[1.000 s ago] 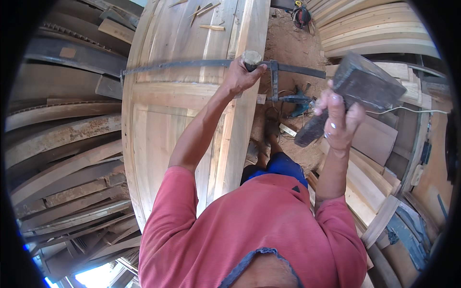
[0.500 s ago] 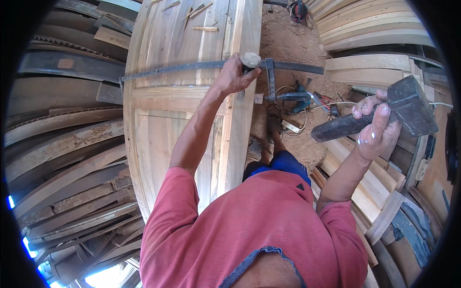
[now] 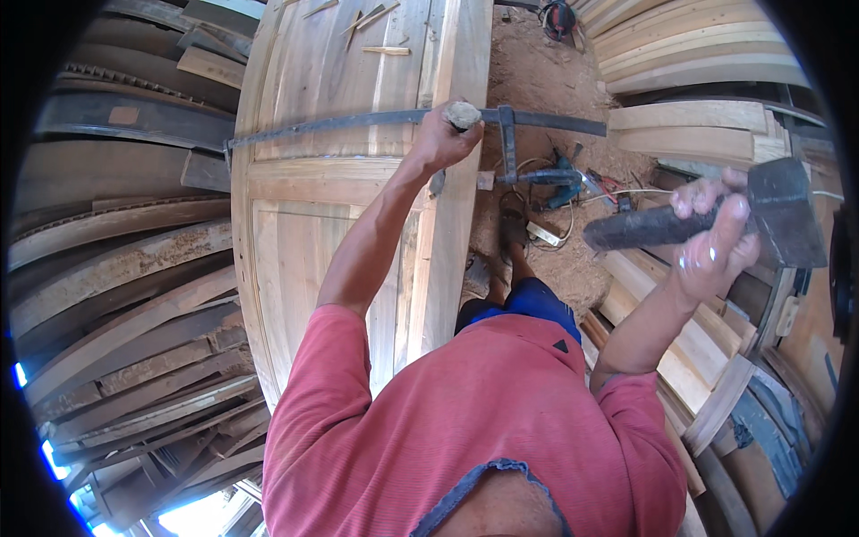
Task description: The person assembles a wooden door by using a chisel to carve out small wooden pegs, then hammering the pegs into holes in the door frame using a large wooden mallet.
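Observation:
My left hand (image 3: 445, 139) is closed around a chisel (image 3: 463, 115), held upright over the right-hand edge of a wooden panel door (image 3: 313, 183). The worn, pale butt of its handle faces up, and a bit of grey blade shows below my fist. Raised off to the right, my right hand (image 3: 711, 234) grips a black mallet (image 3: 787, 213) by its thick handle, close to the blocky head. A long bar clamp (image 3: 331, 128) spans the door just beyond my left hand, its screw end past the right edge.
Wood slivers (image 3: 386, 51) lie on the door's far part. A blue power tool (image 3: 562, 179), cords and a white power strip (image 3: 542, 234) sit on the sawdust-covered floor. Stacked dark boards (image 3: 116, 170) line the left; pale planks (image 3: 698, 49) are piled on the right.
The mallet and my right hand have shifted slightly right and down, the head turning a little. My left hand has dipped slightly and tilted the chisel, so more of its blade shows.

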Demonstrator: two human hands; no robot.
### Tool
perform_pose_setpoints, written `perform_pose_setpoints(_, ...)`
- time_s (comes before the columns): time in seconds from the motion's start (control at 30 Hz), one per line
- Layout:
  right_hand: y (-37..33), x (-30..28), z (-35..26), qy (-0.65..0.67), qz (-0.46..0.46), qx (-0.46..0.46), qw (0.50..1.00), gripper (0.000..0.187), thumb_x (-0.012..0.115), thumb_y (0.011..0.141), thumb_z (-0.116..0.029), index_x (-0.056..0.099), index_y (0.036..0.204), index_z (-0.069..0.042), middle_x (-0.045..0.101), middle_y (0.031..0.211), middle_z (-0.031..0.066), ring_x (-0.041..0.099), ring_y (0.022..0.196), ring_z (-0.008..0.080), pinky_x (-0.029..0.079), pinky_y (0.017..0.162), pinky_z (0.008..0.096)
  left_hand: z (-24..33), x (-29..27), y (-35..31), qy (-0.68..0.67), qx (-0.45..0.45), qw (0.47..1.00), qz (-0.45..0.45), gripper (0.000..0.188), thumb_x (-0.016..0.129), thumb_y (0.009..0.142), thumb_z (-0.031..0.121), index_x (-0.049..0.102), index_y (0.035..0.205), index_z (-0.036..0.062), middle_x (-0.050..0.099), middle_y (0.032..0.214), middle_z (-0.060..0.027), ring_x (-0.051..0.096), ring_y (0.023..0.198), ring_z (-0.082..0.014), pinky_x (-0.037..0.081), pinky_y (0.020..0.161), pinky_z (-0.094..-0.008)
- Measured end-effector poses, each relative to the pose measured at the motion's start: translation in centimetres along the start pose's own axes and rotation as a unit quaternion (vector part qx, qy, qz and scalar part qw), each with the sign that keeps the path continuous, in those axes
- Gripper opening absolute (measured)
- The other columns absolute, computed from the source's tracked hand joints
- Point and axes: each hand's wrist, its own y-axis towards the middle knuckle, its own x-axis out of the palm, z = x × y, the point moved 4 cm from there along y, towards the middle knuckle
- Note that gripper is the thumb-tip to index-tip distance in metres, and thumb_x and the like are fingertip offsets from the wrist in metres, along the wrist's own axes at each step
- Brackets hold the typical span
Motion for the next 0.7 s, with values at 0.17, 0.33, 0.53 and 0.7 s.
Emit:
perform_pose_setpoints(0.17, -1.6, 6.1, 9.2, -0.192, -0.125, 0.173, 0.958, 0.026, 0.061, 0.091, -0.025, 0.063, 0.083, 0.0, 0.062, 0.067, 0.0079, 0.059, 0.058, 0.0162, 0.05, 0.058, 0.0315, -0.7, 0.8, 0.1, 0.052, 0.025, 0.998, -0.038, 0.015, 0.067, 0.083, 0.015, 0.057, 0.083, 0.0036, 0.059, 0.067, -0.002, 0.06, 0.065, -0.011, 0.048, 0.059, -0.0291)
perform_pose_setpoints(0.33, -2.5, 7.5, 14.4, -0.47, -0.353, -0.02, 0.809, 0.031, 0.067, 0.085, -0.029, 0.063, 0.09, 0.002, 0.063, 0.071, 0.0098, 0.061, 0.061, 0.0164, 0.05, 0.06, 0.0334, 0.6, 0.7, 0.4, 0.028, 0.087, 0.995, -0.046, 0.018, 0.07, 0.08, 0.012, 0.058, 0.091, 0.0035, 0.063, 0.076, -0.0052, 0.059, 0.073, -0.012, 0.05, 0.067, -0.0288)
perform_pose_setpoints(0.53, -3.5, 5.4, 10.5, -0.222, -0.236, 0.235, 0.916, 0.021, 0.067, 0.086, -0.021, 0.063, 0.09, 0.0, 0.062, 0.074, 0.0054, 0.059, 0.065, 0.0111, 0.048, 0.061, 0.027, 2.8, 4.5, -4.8, 0.118, 0.071, 0.98, -0.142, 0.036, 0.075, 0.069, 0.017, 0.058, 0.099, 0.0083, 0.067, 0.089, -0.0183, 0.067, 0.085, -0.0347, 0.053, 0.072, -0.0433)
perform_pose_setpoints(0.7, -3.4, 1.7, 9.2, -0.132, -0.134, 0.213, 0.959, 0.028, 0.067, 0.086, -0.026, 0.063, 0.082, 0.001, 0.061, 0.069, 0.004, 0.052, 0.057, 0.0091, 0.038, 0.051, 0.025, 4.7, 10.4, -5.1, 0.251, 0.046, 0.934, -0.251, 0.043, 0.076, 0.063, 0.025, 0.06, 0.102, 0.0134, 0.068, 0.08, -0.0161, 0.066, 0.079, -0.0396, 0.053, 0.071, -0.0478)
